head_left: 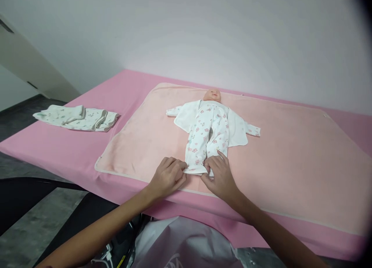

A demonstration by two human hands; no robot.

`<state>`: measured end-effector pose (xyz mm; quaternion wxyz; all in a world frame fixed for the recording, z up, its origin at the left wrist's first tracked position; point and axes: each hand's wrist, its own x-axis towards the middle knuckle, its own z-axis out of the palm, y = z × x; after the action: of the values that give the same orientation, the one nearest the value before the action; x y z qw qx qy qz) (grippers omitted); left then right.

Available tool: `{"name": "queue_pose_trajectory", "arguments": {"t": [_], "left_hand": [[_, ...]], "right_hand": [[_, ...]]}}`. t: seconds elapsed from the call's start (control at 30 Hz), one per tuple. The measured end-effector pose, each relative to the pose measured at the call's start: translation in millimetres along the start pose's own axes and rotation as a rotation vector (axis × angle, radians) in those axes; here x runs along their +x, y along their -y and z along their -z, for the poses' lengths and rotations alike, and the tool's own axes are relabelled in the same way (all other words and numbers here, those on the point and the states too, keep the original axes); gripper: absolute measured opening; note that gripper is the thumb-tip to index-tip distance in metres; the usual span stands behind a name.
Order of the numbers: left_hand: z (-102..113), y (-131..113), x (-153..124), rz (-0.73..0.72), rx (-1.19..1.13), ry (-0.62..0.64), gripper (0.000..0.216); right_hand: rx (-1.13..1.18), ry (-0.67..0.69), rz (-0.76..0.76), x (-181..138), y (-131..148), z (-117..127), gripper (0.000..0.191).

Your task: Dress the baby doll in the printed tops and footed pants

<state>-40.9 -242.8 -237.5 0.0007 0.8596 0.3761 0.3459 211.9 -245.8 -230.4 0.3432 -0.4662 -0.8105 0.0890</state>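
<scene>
A baby doll (212, 95) lies on its back on a peach mat (290, 163), its head toward the wall. White patterned baby pants (200, 132) lie along its front, covering its body and legs. Under them a white baby shirt (238, 132) is spread open, with its sleeves out to both sides. My left hand (170, 175) pinches the outer corner of the left pant leg's hem. With bent fingers, my right hand (218, 175) pinches that hem's inner corner, partly covering the other pant leg.
Folded white patterned cloths (77, 117) lie on the pink table cover (122, 93) to the left. A pale wall (217, 35) rises behind the table. Dark chair parts (72, 221) and a white cable (109, 256) are below the front edge.
</scene>
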Motion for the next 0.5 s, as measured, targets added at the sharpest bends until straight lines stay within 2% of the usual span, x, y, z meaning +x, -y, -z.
{"name": "queue_pose_trajectory", "arguments": {"t": [0.13, 0.27, 0.4, 0.5], "left_hand": [[-7.7, -12.0, -13.0, 0.025, 0.090, -0.108, 0.036], [-4.9, -34.6, -24.5, 0.069, 0.054, -0.024, 0.041], [-5.1, -55.1, -15.6, 0.112, 0.003, 0.074, 0.042], [-19.0, -64.2, 8.6, 0.145, 0.060, 0.144, 0.037]], "right_hand": [[-0.056, -0.006, 0.019, -8.3, 4.4, 6.5, 0.024], [-0.102, -0.027, 0.037, -33.2, 0.2, 20.8, 0.023], [-0.135, -0.080, -0.144, -64.8, -18.3, 34.6, 0.044], [-0.073, -0.053, -0.298, -75.7, -30.3, 37.8, 0.031]]}}
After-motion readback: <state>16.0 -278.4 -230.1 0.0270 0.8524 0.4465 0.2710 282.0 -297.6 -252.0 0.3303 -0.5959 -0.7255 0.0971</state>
